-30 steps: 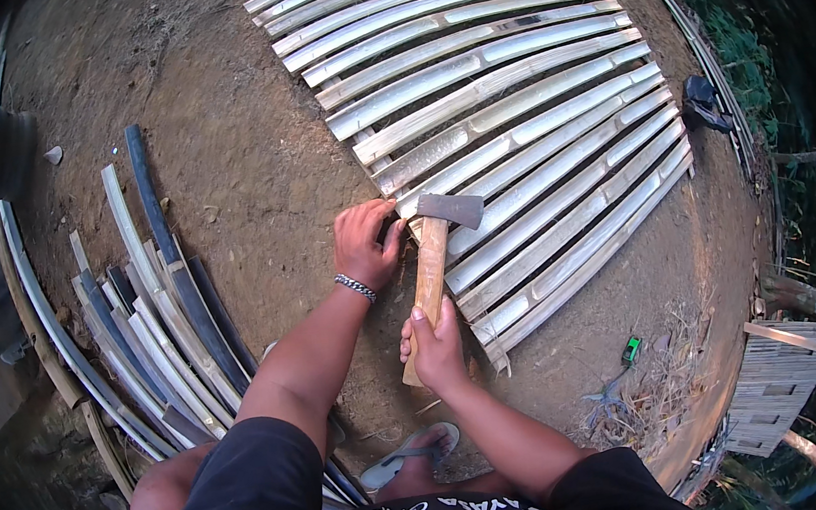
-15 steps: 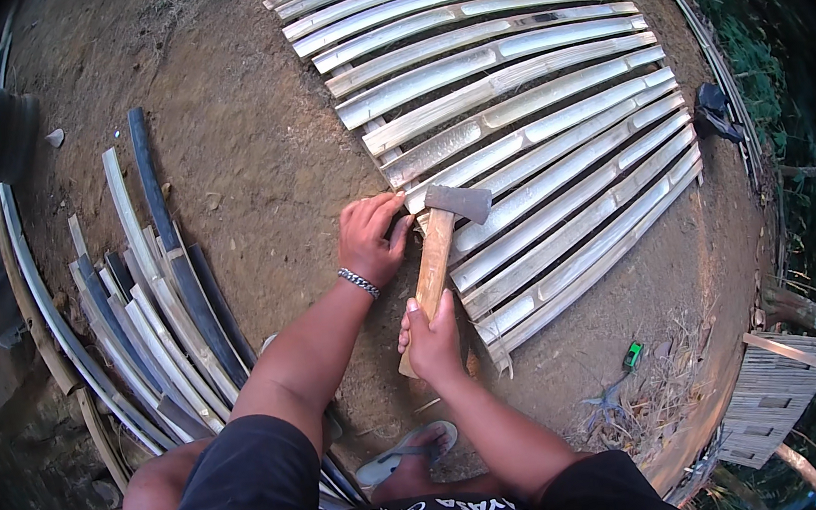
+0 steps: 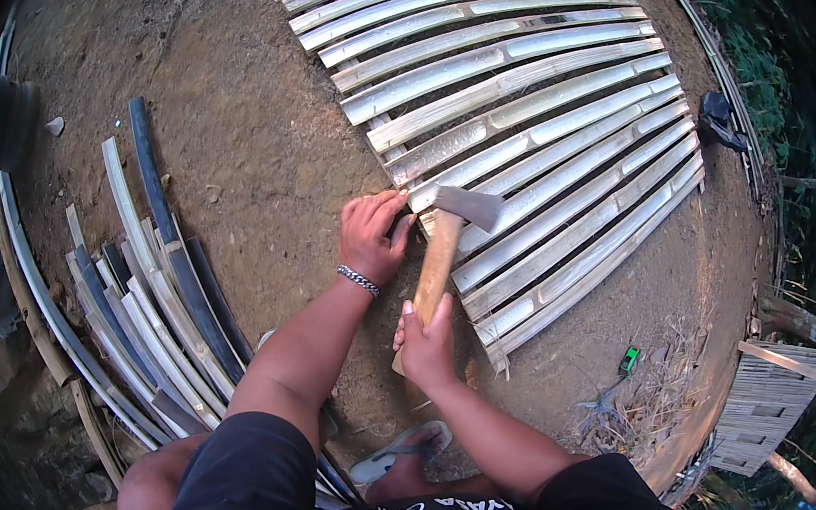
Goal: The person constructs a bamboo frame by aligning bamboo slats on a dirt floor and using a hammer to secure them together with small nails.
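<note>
My right hand (image 3: pixel 426 342) is wrapped around the wooden handle of a hatchet (image 3: pixel 437 264). Its dark metal head hangs over the left ends of the split bamboo slats (image 3: pixel 526 146), close to my left hand. My left hand (image 3: pixel 372 235), with a chain bracelet at the wrist, is at the left edge of the slat frame. Its thumb and fingers are bent together against a slat's end, and whatever sits between them is too small to tell. The slats lie side by side with narrow gaps, across a strip underneath at their left ends.
Loose bamboo strips (image 3: pixel 167 303) lie in a pile on the left. A green-handled tool (image 3: pixel 628 361) rests on the dirt at lower right, near dry grass. A woven bamboo panel (image 3: pixel 772 400) stands beyond the edge. My sandalled foot (image 3: pixel 401 454) is below my hands.
The hatchet head has shifted slightly right and turned a little, with my right hand still on its handle. My left hand stays at the slat's end.
</note>
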Demonstrator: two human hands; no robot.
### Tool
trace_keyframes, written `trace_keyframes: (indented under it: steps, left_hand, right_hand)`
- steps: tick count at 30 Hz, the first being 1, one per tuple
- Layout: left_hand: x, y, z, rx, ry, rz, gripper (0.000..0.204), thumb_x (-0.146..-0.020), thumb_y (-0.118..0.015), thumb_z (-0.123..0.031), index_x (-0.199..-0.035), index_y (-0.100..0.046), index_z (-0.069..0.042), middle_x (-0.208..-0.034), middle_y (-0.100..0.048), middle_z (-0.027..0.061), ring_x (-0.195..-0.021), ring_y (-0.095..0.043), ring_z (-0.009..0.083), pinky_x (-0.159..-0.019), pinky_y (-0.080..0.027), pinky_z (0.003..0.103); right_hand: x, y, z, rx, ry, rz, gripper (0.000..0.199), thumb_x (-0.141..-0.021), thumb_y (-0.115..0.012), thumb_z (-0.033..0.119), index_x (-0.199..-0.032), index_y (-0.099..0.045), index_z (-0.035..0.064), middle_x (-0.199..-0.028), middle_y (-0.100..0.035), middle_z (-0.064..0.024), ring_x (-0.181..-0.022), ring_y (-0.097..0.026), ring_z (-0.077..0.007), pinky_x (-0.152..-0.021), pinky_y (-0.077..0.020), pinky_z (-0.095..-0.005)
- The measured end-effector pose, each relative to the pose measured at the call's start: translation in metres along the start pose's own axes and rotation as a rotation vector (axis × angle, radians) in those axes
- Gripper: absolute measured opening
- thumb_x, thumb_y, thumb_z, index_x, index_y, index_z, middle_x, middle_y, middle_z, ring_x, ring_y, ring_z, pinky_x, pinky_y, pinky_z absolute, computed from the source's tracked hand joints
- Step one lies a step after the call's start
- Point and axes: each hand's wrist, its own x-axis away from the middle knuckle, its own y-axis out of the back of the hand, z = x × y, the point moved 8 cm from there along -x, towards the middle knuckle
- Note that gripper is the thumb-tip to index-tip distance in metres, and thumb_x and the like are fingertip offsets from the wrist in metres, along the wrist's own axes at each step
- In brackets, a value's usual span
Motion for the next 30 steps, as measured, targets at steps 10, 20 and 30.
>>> trace_keyframes:
  steps: [10, 20, 30]
  left_hand:
    - [0.002, 0.001, 0.002, 0.014, 0.001, 0.025, 0.034, -0.083, -0.078, -0.017, -0.115, -0.069, -0.01, -0.113, -0.07, 0.0085, -0.105, -0.064, 0.0265, -0.097, -0.043, 0.042]
    - [0.003, 0.0, 0.003, 0.013, -0.008, 0.037, 0.035, -0.083, -0.078, -0.016, -0.116, -0.068, -0.01, -0.115, -0.07, 0.0084, -0.105, -0.065, 0.0263, -0.098, -0.042, 0.042]
    - [0.0, 0.001, 0.002, -0.006, -0.021, 0.031, 0.036, -0.083, -0.077, -0.016, -0.117, -0.068, -0.012, -0.114, -0.069, 0.0052, -0.104, -0.064, 0.0227, -0.098, -0.042, 0.04]
  right_hand:
    - [0.0, -0.003, -0.008, 0.056, -0.054, -0.011, 0.034, -0.103, -0.056, 0.018, -0.124, -0.034, 0.0017, -0.075, -0.051, -0.003, -0.057, -0.051, -0.0087, -0.049, -0.045, -0.0263]
    - [-0.005, 0.002, -0.006, -0.102, 0.0, 0.005, 0.03, -0.104, -0.054, 0.017, -0.122, -0.033, 0.005, -0.077, -0.051, -0.0024, -0.058, -0.05, -0.0094, -0.051, -0.0452, -0.026]
    - [0.0, 0.004, -0.011, -0.171, 0.022, -0.027, 0.03, -0.103, -0.056, 0.013, -0.121, -0.032, 0.0057, -0.076, -0.051, -0.0035, -0.057, -0.052, -0.0096, -0.049, -0.0463, -0.0268]
